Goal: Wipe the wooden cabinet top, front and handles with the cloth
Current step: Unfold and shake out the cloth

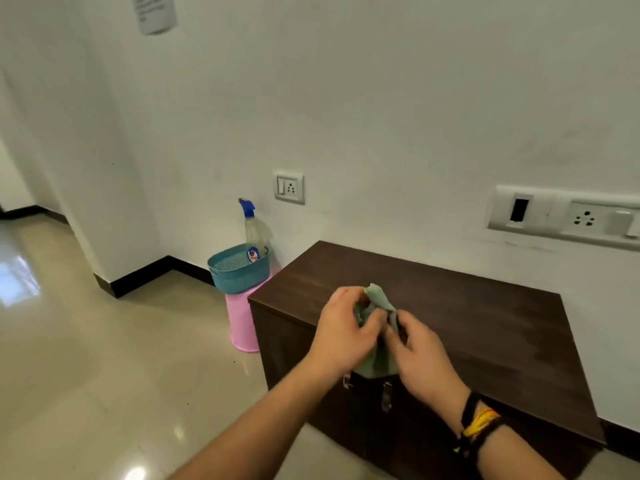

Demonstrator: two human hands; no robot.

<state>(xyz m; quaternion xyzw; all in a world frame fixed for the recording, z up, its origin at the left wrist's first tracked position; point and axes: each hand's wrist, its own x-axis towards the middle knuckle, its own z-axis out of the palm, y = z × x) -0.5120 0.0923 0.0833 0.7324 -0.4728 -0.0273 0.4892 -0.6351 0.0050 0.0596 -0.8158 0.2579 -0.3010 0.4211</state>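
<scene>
A low dark wooden cabinet (485, 323) stands against the white wall. Two metal handles (386, 396) show on its front, partly hidden by the cloth. A bunched green cloth (377, 303) is held in the air above the cabinet's front edge. My left hand (343, 330) grips its left side and my right hand (420, 355) pinches its right side. The cloth's lower end hangs down between the hands.
A blue mesh basket (239, 271) with a spray bottle (254, 233) in it sits on a pink upturned bucket (242, 323) left of the cabinet. Sockets (290, 187) and a switch panel (568, 216) are on the wall. Glossy tiled floor (104, 375) spreads to the left.
</scene>
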